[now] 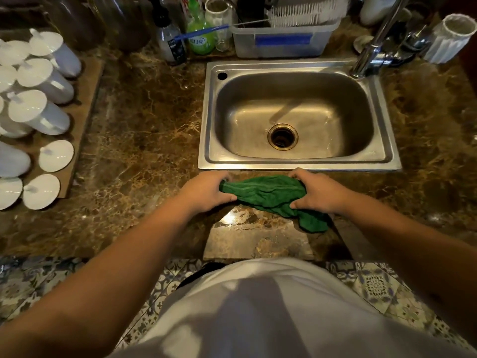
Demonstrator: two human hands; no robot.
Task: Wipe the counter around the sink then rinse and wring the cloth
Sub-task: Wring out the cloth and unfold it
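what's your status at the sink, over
Left hand and right hand both gripping green cloth. Cloth on counter before sink. Nothing in the way.

White cups (38,112) with lids are lying in rows on a brown mat (85,104) at the left. A green bottle (200,29), a clear bottle (170,40) and a glass jar (219,19) are standing beside a plastic tub (281,40) holding a white brush (304,12). Patterned floor tiles (374,282) are showing below.

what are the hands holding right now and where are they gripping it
Both hands hold the green cloth on the counter: left hand at its left end, right hand at its right end.
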